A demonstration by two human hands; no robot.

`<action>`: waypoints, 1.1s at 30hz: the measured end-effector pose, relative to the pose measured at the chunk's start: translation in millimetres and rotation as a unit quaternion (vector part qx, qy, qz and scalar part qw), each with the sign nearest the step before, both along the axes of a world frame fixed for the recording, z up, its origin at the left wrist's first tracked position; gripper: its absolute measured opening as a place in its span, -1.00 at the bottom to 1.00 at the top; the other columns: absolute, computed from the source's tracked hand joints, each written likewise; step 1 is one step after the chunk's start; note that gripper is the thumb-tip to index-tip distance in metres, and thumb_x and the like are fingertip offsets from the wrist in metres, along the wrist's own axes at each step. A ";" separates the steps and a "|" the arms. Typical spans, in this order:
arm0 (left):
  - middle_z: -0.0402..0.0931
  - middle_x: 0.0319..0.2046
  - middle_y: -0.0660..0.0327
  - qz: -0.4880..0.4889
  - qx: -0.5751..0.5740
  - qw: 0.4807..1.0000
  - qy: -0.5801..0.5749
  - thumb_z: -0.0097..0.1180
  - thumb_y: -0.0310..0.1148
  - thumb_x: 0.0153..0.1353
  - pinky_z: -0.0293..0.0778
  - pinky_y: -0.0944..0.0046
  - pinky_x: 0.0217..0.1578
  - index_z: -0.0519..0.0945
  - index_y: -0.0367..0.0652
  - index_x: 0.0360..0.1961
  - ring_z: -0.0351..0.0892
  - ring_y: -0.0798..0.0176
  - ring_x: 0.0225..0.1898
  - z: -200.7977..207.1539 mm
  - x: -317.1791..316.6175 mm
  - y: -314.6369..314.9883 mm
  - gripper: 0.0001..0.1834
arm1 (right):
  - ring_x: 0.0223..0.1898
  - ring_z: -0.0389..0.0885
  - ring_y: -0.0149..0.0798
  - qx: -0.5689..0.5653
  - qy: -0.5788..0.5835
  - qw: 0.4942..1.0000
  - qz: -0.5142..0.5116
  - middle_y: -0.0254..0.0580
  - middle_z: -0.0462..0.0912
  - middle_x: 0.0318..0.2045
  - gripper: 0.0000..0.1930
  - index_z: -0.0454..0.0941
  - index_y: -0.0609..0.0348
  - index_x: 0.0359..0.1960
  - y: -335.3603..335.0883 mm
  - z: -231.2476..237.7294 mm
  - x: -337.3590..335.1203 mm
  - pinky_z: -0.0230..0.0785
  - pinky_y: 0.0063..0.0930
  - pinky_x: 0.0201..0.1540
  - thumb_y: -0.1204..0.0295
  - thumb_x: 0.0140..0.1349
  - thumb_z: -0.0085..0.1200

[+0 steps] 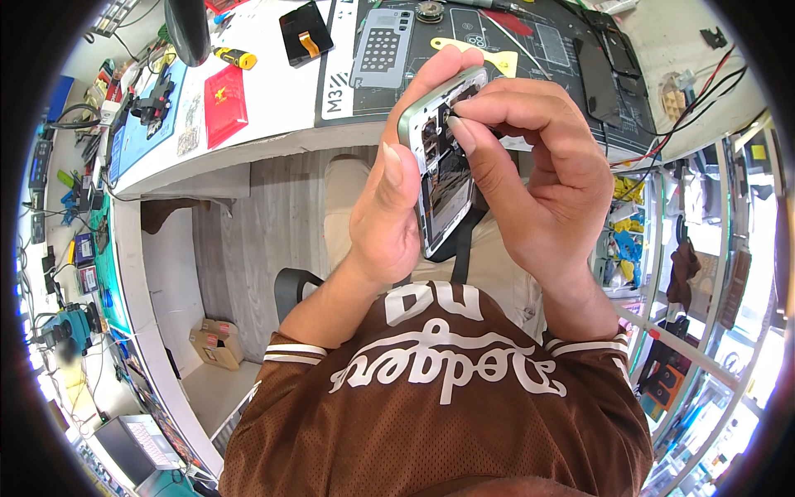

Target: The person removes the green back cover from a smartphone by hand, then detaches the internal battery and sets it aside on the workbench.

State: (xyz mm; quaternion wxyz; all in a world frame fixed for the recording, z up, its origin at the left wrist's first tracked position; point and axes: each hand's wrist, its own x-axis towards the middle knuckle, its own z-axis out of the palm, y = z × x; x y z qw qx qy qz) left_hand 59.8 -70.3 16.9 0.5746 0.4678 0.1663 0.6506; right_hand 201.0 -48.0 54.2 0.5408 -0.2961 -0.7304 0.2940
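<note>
An opened smartphone (447, 203) with a pale green rim is held tilted above my lap, near the front edge of the workbench. My left hand (383, 207) is closed round its left side, fingers behind and thumb along the near edge. The phone's inner parts face my right hand (538, 170). That hand is closed in a pinch, with thumb and index fingertip together at the upper part of the phone's inside. Whatever lies between those fingertips is too small and too covered to make out. The lower half of the phone shows a dark, shiny surface.
On the bench, a black work mat (348, 108) bears a grey phone midframe (383, 48), a yellow pry tool (501, 62) and dark phone panels (596, 83). Leftward lie a screen with an orange ribbon (306, 33), a red packet (225, 103) and a clamp holder (155, 108). Wires (704, 108) hang at right.
</note>
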 end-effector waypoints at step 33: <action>0.03 0.59 -0.24 -0.080 0.012 0.997 -0.011 -0.01 0.43 0.39 0.16 -0.07 0.50 0.11 -0.15 0.64 0.24 -0.09 0.53 -8.7 -19.0 5.2 0.08 | -0.09 0.66 -0.19 0.066 -0.031 0.997 -0.015 -0.07 0.69 -0.12 -0.70 0.70 0.27 -0.10 -13.6 -2.8 -2.2 0.47 -0.36 0.10 0.75 0.11 0.37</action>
